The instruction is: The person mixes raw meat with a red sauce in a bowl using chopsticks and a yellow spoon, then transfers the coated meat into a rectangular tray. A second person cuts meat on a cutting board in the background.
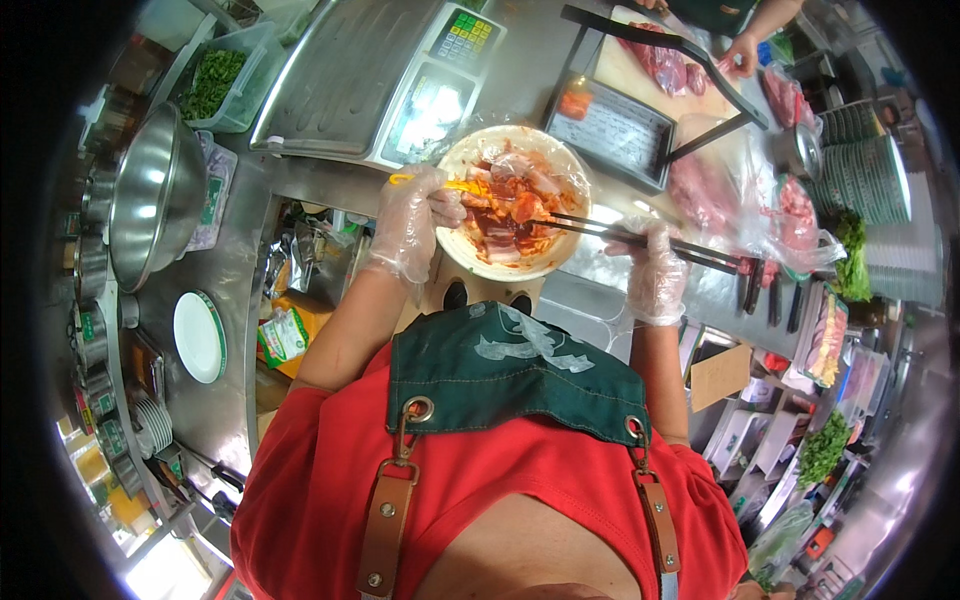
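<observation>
A pale round bowl [454, 259] sits before me, holding meat slices [501, 246] in red sauce, with clear plastic film along its far rim. My left hand [420, 210], in a clear plastic glove, grips a yellow utensil [469, 186] whose far end lies in the red mixture; its exact kind is hidden. In my right hand [651, 266], gloved the same way, is a pair of long dark chopsticks [697, 255]. Their tips touch a sauced piece of meat [529, 208] inside the bowl.
A digital scale [431, 105] stands beyond the bowl. Right of it are a black-framed tray [611, 131], raw meat under plastic [705, 176], knives [775, 300] and stacked plates [862, 180]. A co-worker's hand [742, 54] touches meat on a cutting board. Steel bowl [142, 199] and white plate [199, 337] stand left.
</observation>
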